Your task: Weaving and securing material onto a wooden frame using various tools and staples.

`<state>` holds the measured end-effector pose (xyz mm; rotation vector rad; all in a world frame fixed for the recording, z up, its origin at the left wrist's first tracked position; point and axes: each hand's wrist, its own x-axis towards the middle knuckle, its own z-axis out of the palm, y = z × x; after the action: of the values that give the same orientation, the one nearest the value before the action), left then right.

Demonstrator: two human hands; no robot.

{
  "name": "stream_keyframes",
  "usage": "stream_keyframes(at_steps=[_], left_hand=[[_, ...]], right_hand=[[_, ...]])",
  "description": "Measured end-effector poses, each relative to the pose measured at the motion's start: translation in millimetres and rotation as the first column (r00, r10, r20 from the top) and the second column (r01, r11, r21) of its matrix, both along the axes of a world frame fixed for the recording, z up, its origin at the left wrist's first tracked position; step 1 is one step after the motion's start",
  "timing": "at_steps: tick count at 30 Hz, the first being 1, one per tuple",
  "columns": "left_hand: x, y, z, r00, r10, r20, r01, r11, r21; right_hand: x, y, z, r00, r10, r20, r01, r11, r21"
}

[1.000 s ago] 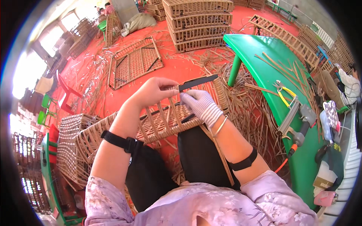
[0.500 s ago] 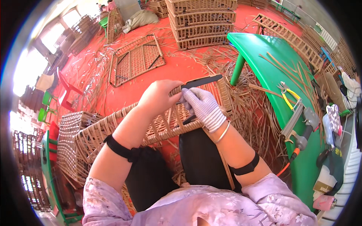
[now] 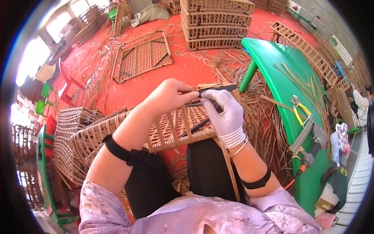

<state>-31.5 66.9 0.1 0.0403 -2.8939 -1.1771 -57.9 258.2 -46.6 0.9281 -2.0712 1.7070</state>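
Note:
A shallow woven rattan basket lies across my lap, its open lattice side toward me. At its far rim is a flat black strip. My bare left hand is closed, thumb and forefinger pinched at the strip's left end. Right beside it, my right hand, in a striped white glove, pinches the strip with its fingertips. The exact grip points are partly hidden by the fingers. Another dark bar crosses the basket's inside corner.
At right stands a green table with yellow-handled pliers, a nail gun and loose strips. Baskets are stacked ahead; a flat frame lies on the red floor. A woven basket stands at left, a red chair beyond.
The black strip has tilted and come down closer to the basket's far rim. My right hand has moved slightly right and turned; my left thumb and forefinger now reach out toward its fingertips.

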Motion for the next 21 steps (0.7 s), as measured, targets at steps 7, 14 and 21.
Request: stream_keyframes(at_steps=[7, 14, 21], left_hand=[[-11, -6, 12, 0.969, -0.079, 0.235, 0.034, 0.981, 0.191], [-15, -11, 12, 0.942, -0.119, 0.312, 0.004, 0.938, 0.347], [-12, -12, 3, 0.947, -0.155, 0.281, 0.066, 0.951, 0.302]], right_hand=[[-24, 5, 14, 0.939, 0.049, -0.341, 0.055, 0.955, 0.291], [-38, 3, 30, 0.890, 0.188, -0.415, 0.057, 0.858, 0.511], [-47, 1, 40, 0.869, 0.309, -0.387, -0.012, 0.795, 0.607]])
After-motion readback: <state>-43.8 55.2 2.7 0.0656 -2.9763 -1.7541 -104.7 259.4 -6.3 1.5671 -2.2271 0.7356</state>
